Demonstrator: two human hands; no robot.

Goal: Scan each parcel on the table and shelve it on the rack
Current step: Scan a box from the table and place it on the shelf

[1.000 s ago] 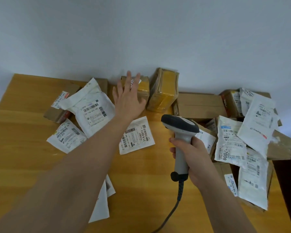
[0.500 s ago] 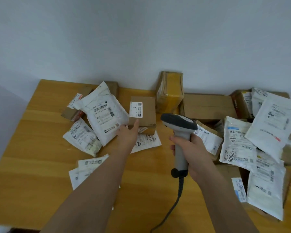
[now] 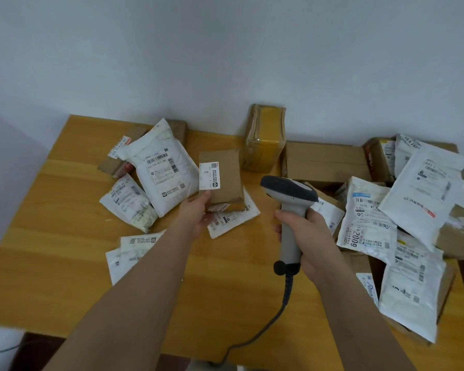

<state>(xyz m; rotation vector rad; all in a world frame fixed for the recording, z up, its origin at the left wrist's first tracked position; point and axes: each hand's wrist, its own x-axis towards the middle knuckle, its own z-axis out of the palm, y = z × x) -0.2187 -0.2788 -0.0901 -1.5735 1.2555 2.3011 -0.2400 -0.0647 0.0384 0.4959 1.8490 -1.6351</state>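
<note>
Parcel up for scanning
Left hand point(image 3: 196, 212) grips a small cardboard box point(image 3: 221, 178) above the table point(image 3: 65, 253) — right hand point(image 3: 303, 231) holds the scanner point(image 3: 289, 207).

The left hand point(image 3: 198, 212) has lifted the small cardboard box point(image 3: 224, 178) toward the scanner point(image 3: 288, 194).

Brown cardboard box point(image 3: 227, 178) with white label point(image 3: 209, 175), grey-and-black barcode scanner point(image 3: 289, 199), white mailer bags point(image 3: 162, 171) printed with black barcodes, yellow-taped parcel point(image 3: 265, 137), honey-toned wooden table point(image 3: 65, 236).
</note>
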